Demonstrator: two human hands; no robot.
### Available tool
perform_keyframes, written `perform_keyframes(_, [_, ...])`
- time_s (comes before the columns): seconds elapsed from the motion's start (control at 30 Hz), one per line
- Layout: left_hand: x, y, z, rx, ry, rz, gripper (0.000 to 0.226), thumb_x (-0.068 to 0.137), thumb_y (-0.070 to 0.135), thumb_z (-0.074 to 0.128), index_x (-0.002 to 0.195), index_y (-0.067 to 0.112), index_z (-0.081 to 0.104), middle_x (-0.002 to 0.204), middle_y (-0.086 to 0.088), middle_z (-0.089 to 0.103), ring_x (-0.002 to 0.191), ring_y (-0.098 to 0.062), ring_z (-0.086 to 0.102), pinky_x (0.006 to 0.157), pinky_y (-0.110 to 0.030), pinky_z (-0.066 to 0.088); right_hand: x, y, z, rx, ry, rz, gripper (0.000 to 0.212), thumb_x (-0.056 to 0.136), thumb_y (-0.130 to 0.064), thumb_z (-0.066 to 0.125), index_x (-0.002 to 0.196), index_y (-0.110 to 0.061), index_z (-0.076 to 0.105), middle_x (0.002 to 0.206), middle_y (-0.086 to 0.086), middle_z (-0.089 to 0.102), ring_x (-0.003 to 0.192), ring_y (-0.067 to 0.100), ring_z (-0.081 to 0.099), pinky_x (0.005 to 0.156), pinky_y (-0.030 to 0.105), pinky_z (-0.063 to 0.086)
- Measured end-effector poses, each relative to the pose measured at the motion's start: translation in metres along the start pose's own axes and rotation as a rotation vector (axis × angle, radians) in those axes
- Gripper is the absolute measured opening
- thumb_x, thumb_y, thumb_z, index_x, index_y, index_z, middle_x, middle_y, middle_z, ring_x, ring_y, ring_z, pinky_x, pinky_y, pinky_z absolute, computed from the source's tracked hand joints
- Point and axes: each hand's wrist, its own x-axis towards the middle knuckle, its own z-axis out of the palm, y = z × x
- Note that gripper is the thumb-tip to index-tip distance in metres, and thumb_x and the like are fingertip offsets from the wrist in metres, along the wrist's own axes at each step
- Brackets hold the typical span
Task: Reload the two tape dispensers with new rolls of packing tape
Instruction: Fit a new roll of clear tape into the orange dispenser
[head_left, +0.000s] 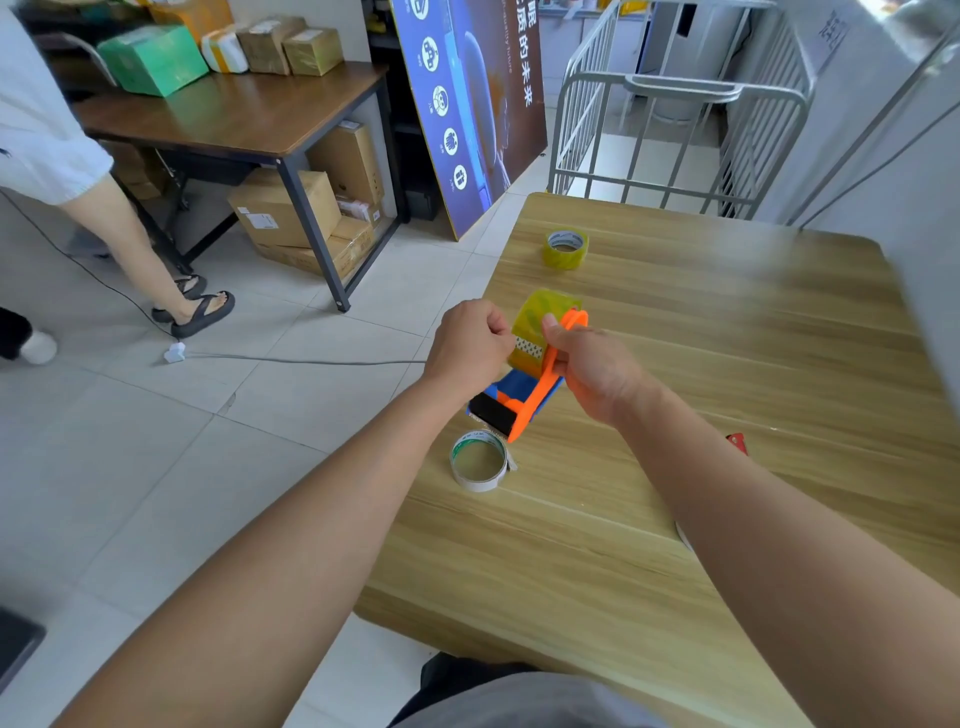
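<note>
Orange dispenser (545, 387) (blue inside), yellow roll (540, 325).

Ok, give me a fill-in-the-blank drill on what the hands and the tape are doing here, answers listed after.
1. The right hand grips a tape dispenser whose frame is ____ in colour.
2. The left hand pinches the free end of the ____ tape roll mounted on it.
3. The empty cardboard core lies on the ____.
4. A spare roll sits ____ from the person than the dispenser.

Answers: orange; yellowish; table; farther
</note>
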Motion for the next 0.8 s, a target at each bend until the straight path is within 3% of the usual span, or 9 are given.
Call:
perform_keyframes(0.07, [0.001, -0.001, -0.002, 0.021, -0.029, 0.017, 0.006, 0.080, 0.006, 0.057, 0.078, 0.009, 0.062, 0.066, 0.007, 0.054, 0.071, -0.018, 0.055, 0.064, -0.028, 0.045, 0.001, 0.000, 0.000, -0.011, 0.013, 0.008, 0.058, 0.090, -0.032, 0.059, 0.119, 0.016, 0.045, 0.115, 0.027, 0.060, 0.111, 0.040, 0.058, 0.103, 0.054, 0.041])
perform_keyframes(0.17, [0.001, -0.001, 0.000, 0.025, -0.073, 0.047, 0.006, 0.080, 0.009, 0.058, 0.077, 0.013, 0.058, 0.067, 0.009, 0.052, 0.069, -0.016, 0.052, 0.058, -0.026, 0.043, 0.001, 0.000, 0.005, -0.019, 0.051, 0.042, 0.052, 0.090, -0.035, 0.059, 0.113, 0.012, 0.052, 0.102, 0.019, 0.059, 0.098, 0.035, 0.059, 0.103, 0.053, 0.042])
perform_keyframes(0.27, [0.003, -0.003, -0.001, -0.045, -0.040, 0.046, 0.005, 0.083, 0.011, 0.058, 0.079, 0.013, 0.057, 0.071, 0.007, 0.054, 0.072, -0.016, 0.054, 0.063, -0.029, 0.047, 0.004, -0.002, 0.005, -0.054, 0.074, 0.044, 0.036, 0.088, -0.042, 0.057, 0.095, -0.007, 0.056, 0.095, 0.013, 0.058, 0.097, 0.034, 0.059, 0.104, 0.054, 0.040])
perform_keyframes(0.4, [0.002, -0.005, -0.005, -0.146, -0.120, -0.009, 0.031, 0.076, 0.033, 0.072, 0.097, 0.016, 0.056, 0.096, 0.003, 0.060, 0.085, -0.016, 0.058, 0.073, -0.030, 0.048, 0.007, -0.008, 0.003, -0.076, 0.121, 0.090, 0.051, 0.086, -0.050, 0.055, 0.109, -0.005, 0.061, 0.121, 0.017, 0.062, 0.114, 0.034, 0.058, 0.103, 0.049, 0.043])
perform_keyframes(0.53, [-0.003, 0.002, 0.002, -0.046, -0.075, 0.008, 0.037, 0.077, 0.036, 0.069, 0.105, 0.018, 0.053, 0.103, -0.001, 0.061, 0.092, -0.021, 0.061, 0.076, -0.038, 0.053, 0.003, -0.011, 0.006, -0.079, 0.060, 0.074, 0.055, 0.089, -0.046, 0.054, 0.116, 0.003, 0.059, 0.126, 0.027, 0.056, 0.101, 0.034, 0.060, 0.103, 0.052, 0.042])
perform_keyframes(0.6, [-0.004, 0.005, 0.002, 0.015, -0.051, -0.008, 0.037, 0.077, 0.036, 0.066, 0.107, 0.016, 0.054, 0.107, -0.004, 0.061, 0.096, -0.023, 0.060, 0.080, -0.041, 0.053, 0.005, -0.008, 0.004, -0.096, 0.024, 0.081, 0.043, 0.091, -0.041, 0.055, 0.103, 0.000, 0.064, 0.110, 0.021, 0.067, 0.085, 0.026, 0.066, 0.086, 0.048, 0.049])
perform_keyframes(0.67, [-0.003, 0.008, 0.001, 0.043, -0.036, -0.037, 0.031, 0.078, 0.034, 0.064, 0.102, 0.014, 0.058, 0.104, -0.005, 0.063, 0.095, -0.023, 0.061, 0.081, -0.042, 0.052, 0.004, -0.006, 0.003, -0.093, -0.009, 0.111, 0.026, 0.092, -0.039, 0.053, 0.080, -0.018, 0.061, 0.082, -0.002, 0.068, 0.060, 0.010, 0.062, 0.064, 0.032, 0.042])
perform_keyframes(0.73, [-0.003, 0.012, 0.001, 0.032, -0.039, -0.044, 0.024, 0.080, 0.028, 0.062, 0.094, 0.009, 0.064, 0.097, -0.009, 0.067, 0.088, -0.025, 0.061, 0.079, -0.042, 0.053, 0.005, -0.005, 0.002, -0.129, -0.005, 0.106, 0.023, 0.093, -0.038, 0.052, 0.078, -0.021, 0.057, 0.084, -0.006, 0.063, 0.063, 0.008, 0.059, 0.062, 0.027, 0.037])
perform_keyframes(0.8, [-0.004, 0.013, 0.001, 0.014, -0.060, -0.027, 0.019, 0.081, 0.018, 0.058, 0.083, 0.001, 0.066, 0.079, -0.016, 0.064, 0.070, -0.026, 0.055, 0.066, -0.040, 0.049, 0.005, -0.005, 0.002, -0.152, 0.003, 0.080, 0.021, 0.094, -0.037, 0.051, 0.082, -0.020, 0.057, 0.092, -0.001, 0.061, 0.074, 0.014, 0.058, 0.069, 0.029, 0.043])
